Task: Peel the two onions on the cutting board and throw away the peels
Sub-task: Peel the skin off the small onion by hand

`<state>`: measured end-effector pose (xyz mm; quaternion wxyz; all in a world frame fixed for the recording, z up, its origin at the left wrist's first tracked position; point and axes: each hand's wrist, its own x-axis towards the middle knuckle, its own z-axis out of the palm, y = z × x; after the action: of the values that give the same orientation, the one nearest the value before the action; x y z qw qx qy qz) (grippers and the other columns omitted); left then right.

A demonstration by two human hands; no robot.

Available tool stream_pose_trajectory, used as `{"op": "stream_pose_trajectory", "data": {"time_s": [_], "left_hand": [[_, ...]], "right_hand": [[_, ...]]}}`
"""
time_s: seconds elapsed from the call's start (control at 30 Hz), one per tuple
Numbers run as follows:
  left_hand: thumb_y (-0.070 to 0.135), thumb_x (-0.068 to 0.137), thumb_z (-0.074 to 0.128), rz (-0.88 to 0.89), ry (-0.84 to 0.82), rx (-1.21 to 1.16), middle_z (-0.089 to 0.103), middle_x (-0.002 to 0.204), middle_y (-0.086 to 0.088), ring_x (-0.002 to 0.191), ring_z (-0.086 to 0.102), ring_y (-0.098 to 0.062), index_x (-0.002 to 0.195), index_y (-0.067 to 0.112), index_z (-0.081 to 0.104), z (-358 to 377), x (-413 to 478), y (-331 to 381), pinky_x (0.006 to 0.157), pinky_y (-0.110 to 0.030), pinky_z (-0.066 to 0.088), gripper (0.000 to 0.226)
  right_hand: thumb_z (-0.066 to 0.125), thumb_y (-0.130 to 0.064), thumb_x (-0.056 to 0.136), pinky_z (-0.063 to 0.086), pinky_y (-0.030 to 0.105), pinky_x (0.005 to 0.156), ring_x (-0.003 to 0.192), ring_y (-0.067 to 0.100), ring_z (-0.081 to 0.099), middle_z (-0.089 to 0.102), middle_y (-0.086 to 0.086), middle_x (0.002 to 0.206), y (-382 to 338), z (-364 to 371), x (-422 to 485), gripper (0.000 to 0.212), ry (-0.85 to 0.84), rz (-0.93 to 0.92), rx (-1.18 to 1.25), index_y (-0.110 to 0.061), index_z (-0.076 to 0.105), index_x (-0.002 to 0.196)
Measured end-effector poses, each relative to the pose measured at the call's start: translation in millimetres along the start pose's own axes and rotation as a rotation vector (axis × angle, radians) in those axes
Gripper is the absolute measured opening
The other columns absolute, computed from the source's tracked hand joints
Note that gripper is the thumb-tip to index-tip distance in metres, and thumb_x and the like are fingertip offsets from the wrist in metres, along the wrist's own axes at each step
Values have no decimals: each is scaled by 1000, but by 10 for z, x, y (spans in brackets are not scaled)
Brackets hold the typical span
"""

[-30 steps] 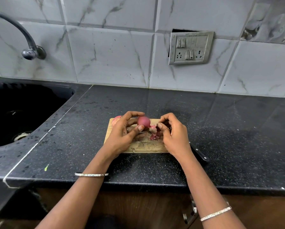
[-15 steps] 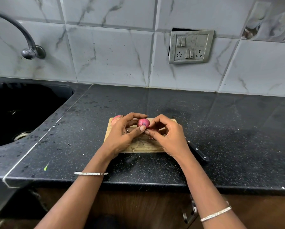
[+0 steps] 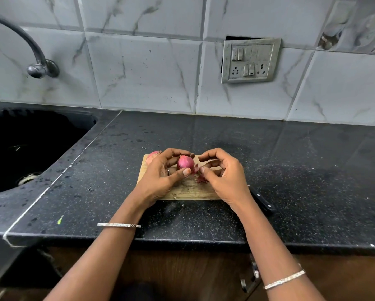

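Nearest the camera, two bare forearms reach forward over the counter edge, a thin silver bangle (image 3: 118, 225) on the left one and a second bangle (image 3: 284, 279) on the right; below the right arm a metal cabinet handle (image 3: 250, 276) shows against the brown cabinet front. A small green scrap (image 3: 60, 220) lies on the black speckled countertop (image 3: 312, 181) near its front left edge. A black-handled knife (image 3: 262, 199) lies on the counter just right of the wooden cutting board (image 3: 191, 192), partly hidden by the right wrist. Over the board, the left hand (image 3: 160, 179) grips a red onion (image 3: 185, 162) upright, its thumb at the near side and its curled fingers around the top and back, a ring on one finger. The right hand (image 3: 228, 177) is curled beside it, thumb and fingertips pinching a strip of loose skin (image 3: 195, 169) at the onion's lower right side. A small heap of dark red peels (image 3: 201, 180) lies on the board under that hand. The second onion (image 3: 152, 157) sits at the board's far left corner, mostly hidden behind the left hand. Further left is a black sink (image 3: 30, 148) sunk into the counter, with a curved metal tap (image 3: 30, 53) mounted on the wall above it. The marbled grey wall tiles (image 3: 149, 68) carry a metal switch and socket plate (image 3: 250, 60) at the right.
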<state>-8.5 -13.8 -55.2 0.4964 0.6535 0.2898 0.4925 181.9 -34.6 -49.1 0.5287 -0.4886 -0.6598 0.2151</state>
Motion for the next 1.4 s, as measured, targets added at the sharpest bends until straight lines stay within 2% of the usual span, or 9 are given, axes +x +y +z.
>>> {"op": "stream_pose_trajectory", "data": {"time_s": [0.2, 0.3, 0.4, 0.67, 0.73, 0.83, 1.03, 1.2, 1.4], "left_hand": [[-2, 89, 71, 18, -14, 84, 72, 114, -14, 98, 74, -21, 126, 2, 57, 13, 11, 17, 82, -24, 58, 40], [-1, 85, 75, 8, 0, 110, 75, 104, -6, 94, 76, -22, 123, 4, 59, 31, 9, 9, 80, -25, 59, 41], [-1, 82, 78, 16, 20, 142, 73, 108, -10, 94, 76, -21, 120, 6, 61, 40, 14, 4, 81, -26, 60, 43], [2, 72, 85, 56, 63, 191, 68, 114, -12, 100, 74, -17, 116, 2, 62, 63, 18, -7, 88, -24, 58, 50], [8, 70, 86, 74, 68, 201, 70, 115, -8, 103, 73, -18, 116, 4, 62, 68, 22, -11, 92, -28, 58, 52], [13, 70, 89, 146, 84, 283, 72, 112, -1, 107, 71, -16, 114, 8, 65, 69, 29, -12, 95, -29, 56, 50], [-4, 73, 85, 123, 87, 221, 71, 112, -4, 107, 70, -15, 112, 6, 62, 54, 33, -31, 87, -27, 58, 47], [-2, 78, 82, 70, 33, 240, 70, 120, -3, 108, 70, -16, 126, 13, 65, 34, 35, -30, 94, -32, 58, 53], [8, 80, 83, 50, 21, 246, 71, 115, -1, 99, 73, -16, 120, 15, 66, 66, 18, 11, 87, -26, 59, 44]], "right_hand": [[82, -25, 83, 59, 40, 88, 86, 6, 72, 76, -12, 93, -56, -5, -32, 20, -27, -57, -25, -24, 78, 103], [80, -29, 82, 40, 52, 114, 90, 1, 73, 77, -17, 95, -17, 14, -20, 18, -3, -94, 25, -27, 80, 100], [79, -23, 83, 34, 53, 118, 93, 3, 73, 78, -12, 97, 43, 22, 4, 15, 24, -117, 19, -19, 82, 97], [79, -6, 83, 44, 48, 112, 99, -1, 66, 65, -39, 69, -36, 16, -10, 10, 98, -82, -36, -15, 82, 84], [79, -7, 82, 50, 42, 106, 98, 6, 69, 67, -32, 67, -42, 17, -14, 10, 123, -80, -56, -16, 82, 84], [79, -8, 81, 59, 27, 82, 82, 10, 75, 73, -15, 72, -13, 12, -7, 11, 149, -63, -85, -19, 81, 84], [74, -4, 87, 60, 28, 59, 58, 14, 73, 75, 4, 75, -19, 10, -14, 10, 138, 26, -2, -13, 77, 87], [71, -2, 91, 63, 40, 61, 57, 23, 73, 74, 7, 69, -31, 1, -18, 11, 115, 73, 117, -12, 74, 89], [70, -5, 93, 63, 43, 62, 60, 23, 73, 74, 6, 71, -48, -2, -22, 7, 152, 75, 139, -11, 74, 91]]}}
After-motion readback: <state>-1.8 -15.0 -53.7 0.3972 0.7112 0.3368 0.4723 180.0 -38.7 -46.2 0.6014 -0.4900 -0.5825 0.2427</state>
